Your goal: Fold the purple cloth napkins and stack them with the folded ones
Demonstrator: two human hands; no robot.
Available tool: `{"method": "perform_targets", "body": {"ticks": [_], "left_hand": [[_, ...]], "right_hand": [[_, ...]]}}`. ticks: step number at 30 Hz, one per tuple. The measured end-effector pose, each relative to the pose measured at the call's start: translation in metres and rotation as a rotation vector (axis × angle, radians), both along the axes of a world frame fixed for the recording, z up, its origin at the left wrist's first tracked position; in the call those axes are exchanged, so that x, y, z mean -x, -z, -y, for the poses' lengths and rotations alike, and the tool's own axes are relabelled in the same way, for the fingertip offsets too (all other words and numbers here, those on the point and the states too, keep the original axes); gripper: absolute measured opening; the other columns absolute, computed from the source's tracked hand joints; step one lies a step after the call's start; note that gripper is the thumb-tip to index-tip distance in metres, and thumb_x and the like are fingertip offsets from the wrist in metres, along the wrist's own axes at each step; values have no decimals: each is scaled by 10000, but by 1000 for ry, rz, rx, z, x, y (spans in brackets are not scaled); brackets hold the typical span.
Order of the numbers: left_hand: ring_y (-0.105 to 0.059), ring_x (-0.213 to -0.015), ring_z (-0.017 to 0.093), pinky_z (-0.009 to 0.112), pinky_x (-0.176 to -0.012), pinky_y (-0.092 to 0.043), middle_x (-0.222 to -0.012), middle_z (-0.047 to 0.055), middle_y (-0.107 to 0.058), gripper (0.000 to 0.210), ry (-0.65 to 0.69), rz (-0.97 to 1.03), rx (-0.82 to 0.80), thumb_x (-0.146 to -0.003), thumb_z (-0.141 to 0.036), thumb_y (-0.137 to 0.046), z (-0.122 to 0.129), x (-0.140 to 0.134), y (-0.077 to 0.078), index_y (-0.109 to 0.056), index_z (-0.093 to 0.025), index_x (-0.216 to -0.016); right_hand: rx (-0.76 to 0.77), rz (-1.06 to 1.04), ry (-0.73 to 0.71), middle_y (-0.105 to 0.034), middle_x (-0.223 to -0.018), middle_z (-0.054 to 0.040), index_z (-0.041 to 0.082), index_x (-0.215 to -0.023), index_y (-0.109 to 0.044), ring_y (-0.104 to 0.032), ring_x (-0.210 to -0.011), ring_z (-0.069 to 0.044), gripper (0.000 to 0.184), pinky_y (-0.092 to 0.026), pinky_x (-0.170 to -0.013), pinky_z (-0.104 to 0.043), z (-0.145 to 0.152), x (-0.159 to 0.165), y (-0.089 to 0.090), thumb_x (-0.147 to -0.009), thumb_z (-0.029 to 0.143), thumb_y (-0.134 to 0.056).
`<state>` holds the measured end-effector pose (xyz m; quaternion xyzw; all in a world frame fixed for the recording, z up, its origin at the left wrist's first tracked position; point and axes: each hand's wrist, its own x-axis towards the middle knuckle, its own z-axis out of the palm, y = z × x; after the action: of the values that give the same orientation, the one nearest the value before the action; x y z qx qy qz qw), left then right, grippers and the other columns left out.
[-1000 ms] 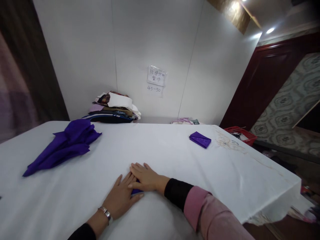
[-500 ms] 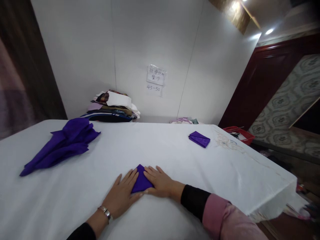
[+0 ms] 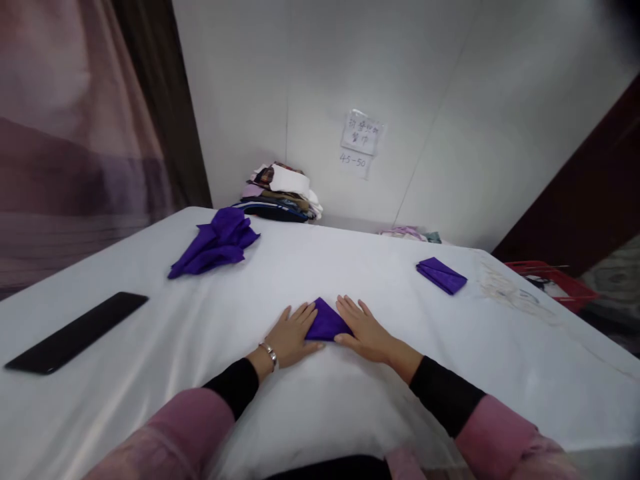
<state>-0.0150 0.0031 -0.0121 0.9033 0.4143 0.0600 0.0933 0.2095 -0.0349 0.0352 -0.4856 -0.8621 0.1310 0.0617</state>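
We rest our left hand [image 3: 290, 337] and right hand [image 3: 369, 333] flat, apart, on opposite sides of the purple triangle [image 3: 327, 322], which lies left of the purple packet [image 3: 442, 275] and nearer us. Uneven pressure could skew its folds; a dragging palm could loosen them.

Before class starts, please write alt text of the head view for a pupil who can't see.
A person's left hand and right hand lie flat at either side of a folded purple cloth on a white tablecloth. Beyond lie a crumpled purple cloth, left, and a second folded cloth, right.
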Motion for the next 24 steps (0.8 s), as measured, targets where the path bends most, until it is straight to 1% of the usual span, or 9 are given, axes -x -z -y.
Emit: {"method": "perform_targets", "body": {"ticks": [3, 6, 8, 10, 13, 15, 17, 19, 24], "left_hand": [[-190, -1372, 281, 531, -1085, -147, -1496, 107, -221, 795, 1, 37, -18, -805, -630, -393, 1, 1, 1, -208, -181, -1434], [-194, -1371, 267, 530, -1083, -158, -1496, 105, -230, 767, 4, 34, -41, -801, -512, -467, 3, 1, 2, -183, -189, -1436], [-193, -1371, 263, 528, -1083, -162, -1492, 108, -243, 758, 4, 17, -39, -788, -465, -493, 4, 0, 1, -201, -184, -1428], [-190, -1372, 262, 528, -1081, -165, -1492, 108, -245, 753, 7, 11, -32, -783, -461, -496, 4, -2, -1, -210, -184, -1422], [-190, -1371, 269, 528, -1081, -159, -1493, 105, -244, 762, 13, 15, -24, -789, -498, -481, 5, -2, -3, -196, -193, -1425], [-187, -1371, 281, 524, -1084, -146, -1493, 111, -242, 790, -3, 14, -23, -791, -559, -461, 7, 4, -2, -185, -186, -1430], [-182, -1372, 289, 512, -1089, -129, -1493, 121, -234, 821, -35, 5, -21, -793, -633, -412, 9, 16, 0, -185, -172, -1433], [-187, -1372, 284, 493, -1094, -115, -1492, 126, -230, 830, -74, -14, -12, -801, -679, -348, 14, 35, 2, -189, -168, -1434], [-192, -1374, 256, 475, -1102, -94, -1488, 89, -249, 749, -206, -69, 3, -832, -668, -300, 34, 91, 2, -250, -208, -1421]], "right_hand": [[-35, -40, -81, -96, -1519, -103, 131, -1458, -102, -25, -1395, -214, 779, -16, -1120, -427, -16, 34, 7, -878, 620, -279], [-7, -37, -82, -110, -1517, -108, 123, -1457, -100, -52, -1394, -222, 792, -42, -1115, -437, -27, 53, 26, -872, 622, -289], [5, -30, -61, -107, -1517, -104, 131, -1459, -78, -60, -1393, -224, 784, -57, -1110, -448, -30, 54, 38, -877, 614, -285], [-1, -24, -55, -95, -1520, -94, 145, -1461, -61, -55, -1394, -219, 776, -61, -1108, -449, -31, 52, 46, -879, 611, -278], [-9, -11, -62, -95, -1520, -83, 155, -1462, -68, -53, -1394, -216, 783, -61, -1108, -444, -30, 49, 48, -872, 632, -259], [-16, 2, -64, -105, -1519, -81, 149, -1461, -78, -52, -1394, -216, 788, -59, -1108, -445, -29, 48, 48, -869, 643, -240], [-26, 19, -67, -112, -1518, -86, 138, -1460, -92, -51, -1394, -219, 796, -55, -1107, -447, -29, 49, 48, -866, 651, -227], [-39, 38, -72, -113, -1517, -90, 134, -1458, -114, -50, -1394, -227, 801, -48, -1105, -449, -29, 50, 50, -861, 659, -220], [-59, 84, -80, -111, -1520, -86, 148, -1458, -132, -47, -1393, -237, 777, -52, -1103, -450, -30, 49, 54, -865, 642, -220]]}}
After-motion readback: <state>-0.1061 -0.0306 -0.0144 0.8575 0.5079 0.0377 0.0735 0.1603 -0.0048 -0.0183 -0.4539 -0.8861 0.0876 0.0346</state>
